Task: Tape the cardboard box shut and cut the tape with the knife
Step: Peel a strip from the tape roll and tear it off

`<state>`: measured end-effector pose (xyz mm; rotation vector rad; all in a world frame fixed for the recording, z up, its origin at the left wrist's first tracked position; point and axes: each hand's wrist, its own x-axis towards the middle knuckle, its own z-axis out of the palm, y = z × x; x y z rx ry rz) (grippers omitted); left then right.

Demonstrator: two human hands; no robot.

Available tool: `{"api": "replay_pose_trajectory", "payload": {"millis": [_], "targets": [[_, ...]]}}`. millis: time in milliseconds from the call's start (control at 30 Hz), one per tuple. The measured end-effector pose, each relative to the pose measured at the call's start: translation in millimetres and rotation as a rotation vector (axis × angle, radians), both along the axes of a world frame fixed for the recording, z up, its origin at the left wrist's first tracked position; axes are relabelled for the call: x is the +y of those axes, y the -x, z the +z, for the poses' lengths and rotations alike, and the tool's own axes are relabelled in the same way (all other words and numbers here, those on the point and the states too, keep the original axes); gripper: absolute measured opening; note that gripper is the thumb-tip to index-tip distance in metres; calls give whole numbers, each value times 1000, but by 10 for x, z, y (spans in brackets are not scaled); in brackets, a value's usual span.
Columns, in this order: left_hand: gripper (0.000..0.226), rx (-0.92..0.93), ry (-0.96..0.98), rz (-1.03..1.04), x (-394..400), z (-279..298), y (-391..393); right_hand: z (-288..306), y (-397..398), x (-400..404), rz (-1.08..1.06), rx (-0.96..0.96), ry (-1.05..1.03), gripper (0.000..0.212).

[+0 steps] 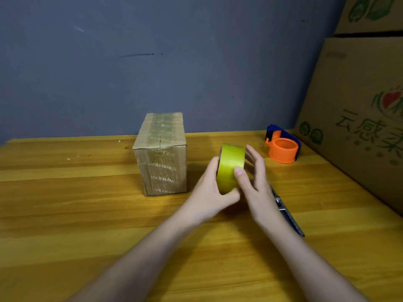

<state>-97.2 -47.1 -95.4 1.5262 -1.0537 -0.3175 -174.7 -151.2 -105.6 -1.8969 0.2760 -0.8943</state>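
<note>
1. While the left hand [209, 192] grips the tape roll [231, 166] from below, the right hand [255, 182] pinches it, thumb on the band.
2. Just left of them stands the box [162, 158], apart; the knife [287, 216] lies under the right wrist.
3. Wooden table [87, 214]; grey wall [152, 62] beyond.

Left side: I see bare bench [65, 203] running from the cardboard box [162, 158] out to the frame's edge, a wide way in.
Middle: The box stands upright near the wall [152, 62]. A narrow gap separates its right face from the tape roll [231, 166], held between the left grip [209, 192] and right grip [255, 182].
Near right: The knife [287, 216] lies flat on the bench under the right wrist, partly hidden, a low obstacle.
Far right: An orange dispenser [283, 150] sits beyond the roll, near stacked cartons [353, 118] that wall off the bench's right edge.
Front: Both forearms cross the near bench, with open wood on either side.
</note>
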Motion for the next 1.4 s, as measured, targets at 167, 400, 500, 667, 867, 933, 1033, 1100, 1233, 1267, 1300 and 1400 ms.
{"api": "replay_pose_trajectory", "payload": {"millis": [167,400,500,667,867,933,1033,1100,1233,1267,1300,1400], "targets": [[68,-299,-166,195,16,-41,-27,153,83,-104,-136,-58,545,38],[50,-598,-204,346,28,-32,-5,164,69,-44,-106,-158,445,11],[43,-642,-196,375,26,-28,12,162,76,-66,-80,-150,419,7],[44,-730,-194,380,37,-29,-1,138,59,-76,-135,-101,562,15],[46,-609,-240,357,22,-10,3,113,39,-61,-199,-22,723,18],[44,-507,-234,344,19,-10,1,109,39,-60,-199,-28,767,17],[40,-407,-214,281,15,-9,7,107,45,-70,-196,-69,744,16],[43,-383,-192,251,11,-14,2,108,54,-68,-161,-123,613,14],[56,-397,-194,245,-2,-30,1,110,66,-65,-101,-140,456,29],[60,-378,-181,242,-1,-30,0,106,67,-71,-91,-141,464,29],[64,-361,-169,236,1,-29,-3,100,64,-77,-89,-146,476,28],[65,-350,-156,229,7,-31,-21,72,42,-70,-93,-173,440,21]]}}
